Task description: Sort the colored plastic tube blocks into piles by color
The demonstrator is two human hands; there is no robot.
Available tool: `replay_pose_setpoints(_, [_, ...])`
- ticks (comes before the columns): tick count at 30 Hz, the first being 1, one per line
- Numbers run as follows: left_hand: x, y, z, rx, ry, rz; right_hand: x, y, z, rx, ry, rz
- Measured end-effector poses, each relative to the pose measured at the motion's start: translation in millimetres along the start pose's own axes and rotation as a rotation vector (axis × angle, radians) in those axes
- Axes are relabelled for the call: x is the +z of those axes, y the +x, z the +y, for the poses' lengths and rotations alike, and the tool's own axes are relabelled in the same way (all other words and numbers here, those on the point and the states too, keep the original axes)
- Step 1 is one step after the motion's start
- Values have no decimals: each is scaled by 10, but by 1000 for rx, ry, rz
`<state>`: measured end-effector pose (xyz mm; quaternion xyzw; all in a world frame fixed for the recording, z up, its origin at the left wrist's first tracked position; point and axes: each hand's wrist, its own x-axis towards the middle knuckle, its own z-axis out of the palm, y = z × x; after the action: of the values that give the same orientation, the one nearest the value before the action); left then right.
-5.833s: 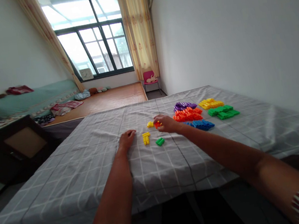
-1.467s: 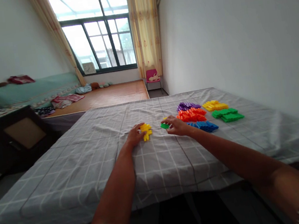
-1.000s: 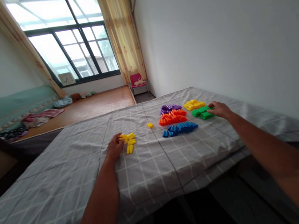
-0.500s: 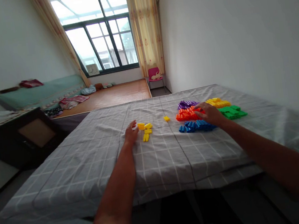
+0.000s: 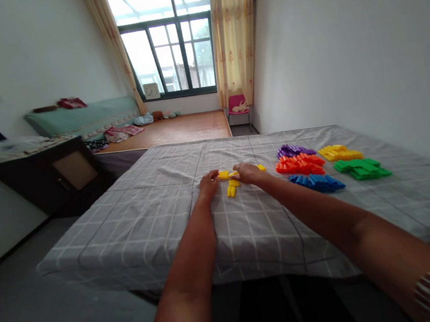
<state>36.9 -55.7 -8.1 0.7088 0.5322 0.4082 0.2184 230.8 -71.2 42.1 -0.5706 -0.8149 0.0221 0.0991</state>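
Yellow blocks, mid-frame, look light and stiff, best pinched by their sides; left hand and right hand adjoin them, each grip's closure unclear.

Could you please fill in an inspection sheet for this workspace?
Surface: grey checked cloth, creased.
Pieces: small yellow pieces near the hands; purple pile, orange pile, blue pile, yellow pile and green pile to the right.
Clutter: rumpled fabrics on the platform beyond.
Hands: left hand and right hand at the yellow pieces; grips unclear.
Cables: nothing seen on the cloth.
Surroundings: window, clock, pink chair, dark cabinet.
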Motion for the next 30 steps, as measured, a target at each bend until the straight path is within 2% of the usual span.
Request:
replay_pose_setpoints(2, [-9,0,8,-2,8,-9,10,75,3,50,1,-66])
replay_pose_setpoints(4, [-13,0,12,-1,18,-24,-21,82,32,17,49,-71])
replay_pose_setpoints(8, [-8,5,-4,2,54,-27,-184,-78,202,-74,171,28])
replay_pose_setpoints(11, [-9,16,-25,25,92,-29,-368,-295,511,-86,218,104])
replay_pose_setpoints(14, [-25,27,-37,47,130,-37,-609,-532,1058,-27,222,176])
replay_pose_setpoints(17, [-51,38,-36,57,152,-44,-880,-777,1837,94,179,251])
replay_pose_setpoints(20, [-85,53,-26,57,161,-43,-1081,-1064,2702,341,101,322])
replay_pose_setpoints(23, [-115,73,-18,34,153,-41,-1127,-1363,3427,558,0,369])
replay_pose_setpoints(26, [-133,92,-24,-1,134,-33,-1045,-1548,3854,597,-50,310])
replay_pose_setpoints(30, [-143,107,-36,-40,125,-22,-911,-1529,4019,473,-59,201])
